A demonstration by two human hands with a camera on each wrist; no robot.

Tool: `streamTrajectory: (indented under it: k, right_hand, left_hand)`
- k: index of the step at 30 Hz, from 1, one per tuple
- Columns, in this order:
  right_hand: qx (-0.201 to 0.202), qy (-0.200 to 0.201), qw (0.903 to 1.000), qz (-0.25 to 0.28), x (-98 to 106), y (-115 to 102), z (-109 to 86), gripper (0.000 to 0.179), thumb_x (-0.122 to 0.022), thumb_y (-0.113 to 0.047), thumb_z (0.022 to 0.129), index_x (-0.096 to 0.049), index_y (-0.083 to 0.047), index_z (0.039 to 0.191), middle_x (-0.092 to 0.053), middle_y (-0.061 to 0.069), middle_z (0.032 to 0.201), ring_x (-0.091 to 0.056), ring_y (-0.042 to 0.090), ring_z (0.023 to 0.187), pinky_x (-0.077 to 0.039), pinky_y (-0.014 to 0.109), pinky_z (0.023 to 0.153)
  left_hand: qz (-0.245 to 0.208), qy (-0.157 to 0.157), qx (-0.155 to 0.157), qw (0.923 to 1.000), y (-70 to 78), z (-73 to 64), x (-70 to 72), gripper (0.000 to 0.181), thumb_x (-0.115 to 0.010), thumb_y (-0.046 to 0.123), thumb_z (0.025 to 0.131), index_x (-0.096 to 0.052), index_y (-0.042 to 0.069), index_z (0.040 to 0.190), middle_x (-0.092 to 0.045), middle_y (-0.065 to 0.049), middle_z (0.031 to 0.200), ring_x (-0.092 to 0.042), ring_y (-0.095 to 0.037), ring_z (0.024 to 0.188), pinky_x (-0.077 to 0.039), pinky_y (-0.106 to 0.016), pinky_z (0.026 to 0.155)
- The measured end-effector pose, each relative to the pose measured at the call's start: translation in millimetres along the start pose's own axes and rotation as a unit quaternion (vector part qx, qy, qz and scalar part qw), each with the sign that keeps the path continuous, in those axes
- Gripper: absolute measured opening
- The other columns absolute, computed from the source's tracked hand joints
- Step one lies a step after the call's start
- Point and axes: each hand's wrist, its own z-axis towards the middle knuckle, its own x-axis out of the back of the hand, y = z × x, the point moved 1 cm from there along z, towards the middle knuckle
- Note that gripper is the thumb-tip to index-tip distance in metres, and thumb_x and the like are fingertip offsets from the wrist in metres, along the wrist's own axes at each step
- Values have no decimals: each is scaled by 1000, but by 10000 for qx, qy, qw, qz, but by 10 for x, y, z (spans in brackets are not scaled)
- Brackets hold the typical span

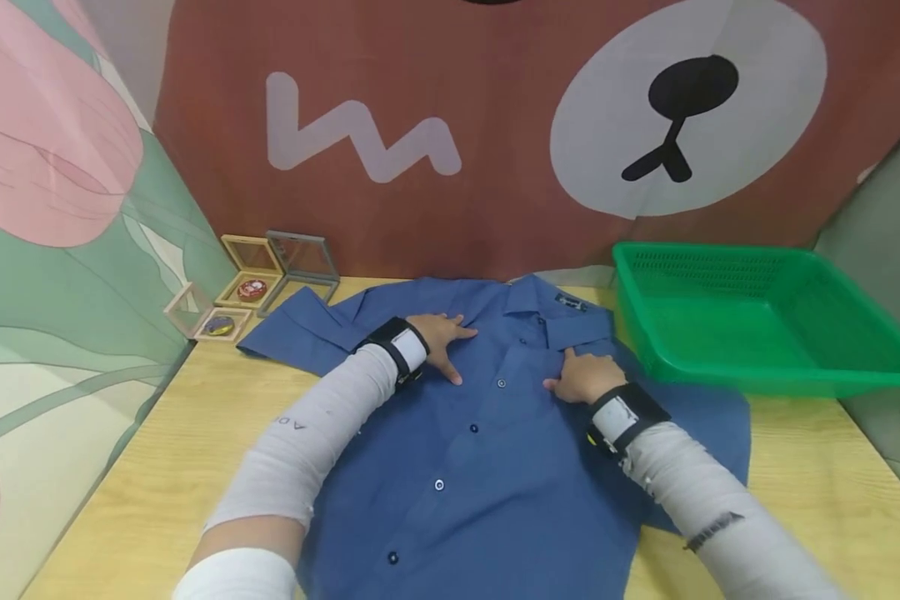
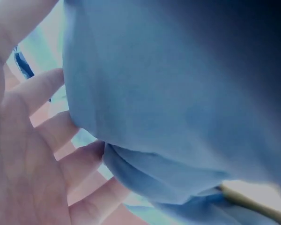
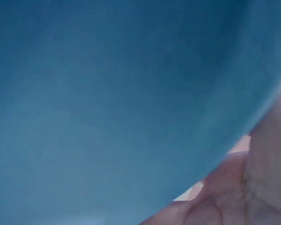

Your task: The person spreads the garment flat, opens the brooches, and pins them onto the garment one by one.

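Observation:
A blue button-up shirt (image 1: 450,458) lies front up on the table, collar at the far end, its buttons running down the middle. My left hand (image 1: 444,342) rests on the upper chest beside the button line, fingers spread. In the left wrist view, the fingers (image 2: 47,91) reach past an edge of blue cloth (image 2: 145,93). On the other side of the chest, below the collar, my right hand (image 1: 588,377) touches the shirt, thumb and index finger apart. Blue cloth (image 3: 107,117) fills most of the right wrist view and hides the fingertips.
A green plastic basket (image 1: 720,375) stands at the back right, close to the shirt's shoulder. Small display frames (image 1: 300,257) stand open at the back left, near one sleeve (image 1: 292,329). Behind the wooden table (image 1: 142,492) hangs a brown cloth (image 1: 495,208) with a bear face.

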Motion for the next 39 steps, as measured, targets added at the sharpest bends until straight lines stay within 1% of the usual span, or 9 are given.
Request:
streamTrajectory:
  k: [3, 6, 12, 19, 25, 27, 30, 34, 39]
  right_hand:
    - [78, -64, 9999, 53, 31, -82, 93, 79, -51, -45, 100, -25, 7, 153, -37, 41, 146, -26, 65, 137, -31, 70, 109]
    - [172, -120, 9994, 264, 25, -151, 172, 78, -49, -46, 101, -22, 3, 155, -23, 45, 150, -16, 66, 140, -24, 71, 112]
    - [614, -68, 9965, 569, 55, -223, 367, 76, -45, -46, 102, -18, -2, 157, 0, 43, 156, 0, 63, 144, -17, 75, 112]
    - [1178, -264, 9916, 463, 128, -310, 599, 74, -50, -41, 102, -22, 1, 156, -3, 38, 159, 1, 64, 143, -17, 73, 114]
    - [1399, -530, 9874, 509, 143, -359, 844, 74, -54, -40, 100, -23, -3, 157, -4, 32, 162, 4, 61, 145, -11, 71, 116]
    - [1476, -558, 9860, 534, 159, -356, 935, 74, -55, -41, 100, -23, -5, 157, -3, 31, 163, 6, 58, 146, -9, 71, 117]
    - [1648, -551, 9834, 514, 190, -324, 1046, 74, -55, -41, 100, -24, -5, 157, -3, 30, 163, 7, 57, 147, -8, 70, 117]
    - [1711, -527, 9834, 302, 248, -276, 1128, 73, -54, -41, 100, -25, -7, 157, -6, 28, 164, 7, 55, 148, -5, 74, 115]
    - [1309, -256, 9910, -115, 338, -352, 1168, 70, -56, -44, 99, -30, -13, 157, -16, 22, 164, 5, 48, 151, 0, 77, 112]
  left_hand:
    - [11, -41, 148, 9999, -91, -61, 2, 103, -77, 67, 71, -25, 39, 156, -16, 0, 167, -19, -28, 154, -25, -49, 122]
    - [-34, -34, 271, 9996, -180, -126, -15, 102, -76, 68, 72, -27, 38, 156, -17, -3, 167, -23, -30, 153, -28, -50, 121]
    - [95, 222, 575, 9981, -327, -243, -17, 103, -75, 72, 71, -31, 33, 156, -27, -10, 164, -32, -35, 149, -37, -52, 115]
    - [187, 466, 821, 9954, -401, -414, -85, 102, -73, 74, 70, -37, 27, 154, -42, -12, 156, -45, -33, 141, -46, -51, 106]
    - [354, 730, 865, 9929, -389, -538, -148, 98, -72, 75, 71, -49, 19, 148, -63, -11, 134, -62, -32, 121, -54, -48, 94]
    - [396, 816, 901, 9918, -380, -550, -166, 94, -71, 75, 71, -56, 15, 141, -67, -12, 126, -64, -31, 115, -56, -47, 92]
    - [383, 993, 972, 9896, -350, -555, -189, 82, -72, 77, 69, -69, 11, 119, -70, -10, 107, -68, -29, 100, -58, -45, 83]
    - [440, 1119, 1136, 9862, -276, -519, -213, 70, -70, 80, 68, -71, 13, 92, -68, -6, 88, -67, -25, 83, -59, -41, 73]
    - [450, 1108, 1311, 9841, -250, -449, -189, 70, -67, 82, 69, -70, 15, 88, -67, -5, 85, -65, -24, 78, -58, -40, 68]
